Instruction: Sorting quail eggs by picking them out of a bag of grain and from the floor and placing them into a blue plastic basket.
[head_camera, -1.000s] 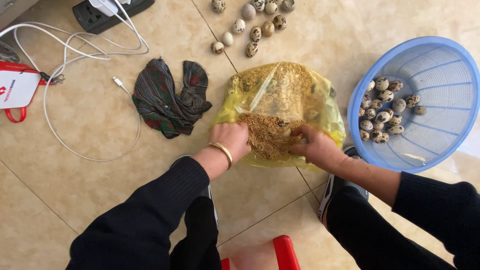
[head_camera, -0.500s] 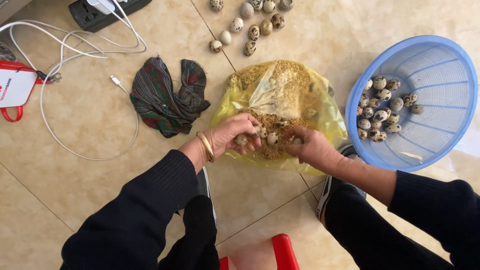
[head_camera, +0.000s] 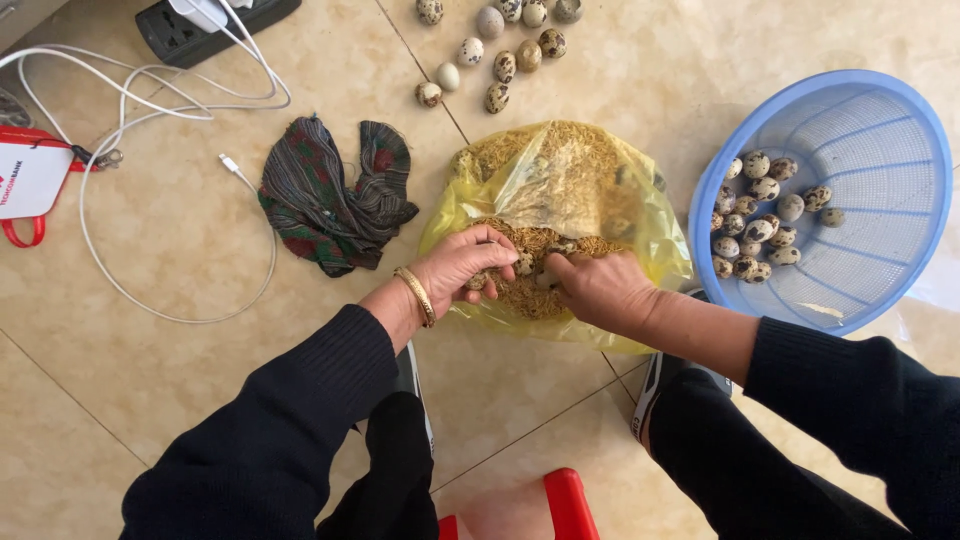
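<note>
A yellow plastic bag filled with straw-coloured husk lies on the tiled floor. My left hand, a gold bangle on its wrist, is inside the bag's mouth with its fingers curled around several small speckled eggs. My right hand is buried in the husk beside it, thumb and fingers pinching a speckled egg. To the right stands a blue plastic basket holding several speckled eggs.
More speckled eggs lie loose on the floor beyond the bag. A dark patterned cloth sits left of the bag. White cables, a black power strip and a red-and-white pouch are far left. A red stool edge is below.
My left hand rose out of the husk and turned palm up with eggs in its fingers. My right hand shifted left toward it inside the bag.
</note>
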